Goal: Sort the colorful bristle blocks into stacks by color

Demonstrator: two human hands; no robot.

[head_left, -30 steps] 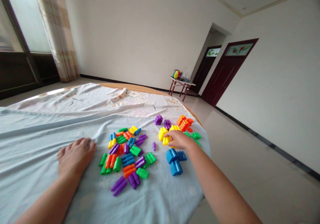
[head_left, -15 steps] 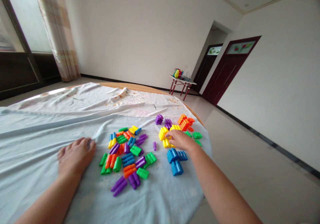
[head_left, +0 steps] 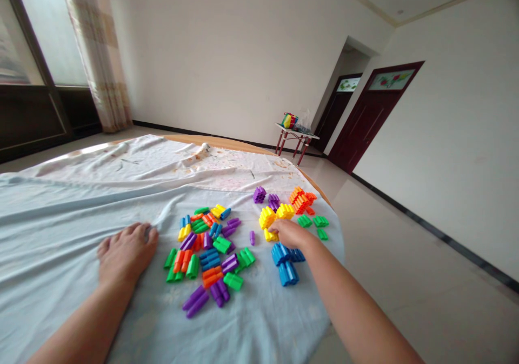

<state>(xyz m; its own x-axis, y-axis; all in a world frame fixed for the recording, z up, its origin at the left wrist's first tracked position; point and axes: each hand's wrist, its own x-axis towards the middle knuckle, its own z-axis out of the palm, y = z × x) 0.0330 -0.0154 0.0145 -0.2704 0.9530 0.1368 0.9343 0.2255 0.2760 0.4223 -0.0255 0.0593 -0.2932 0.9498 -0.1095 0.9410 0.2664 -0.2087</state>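
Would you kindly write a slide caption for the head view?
Right hand at the yellow pieces, left hand resting on pale blue cloth, mixed coloured pieces between them.

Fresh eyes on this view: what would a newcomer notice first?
Most likely the mixed bright pieces, scattered on the pale blue cloth between the two hands. Next, the single-colour clusters to their right, where the right hand is at the yellow cluster. The left hand rests on the cloth, left of the mix.
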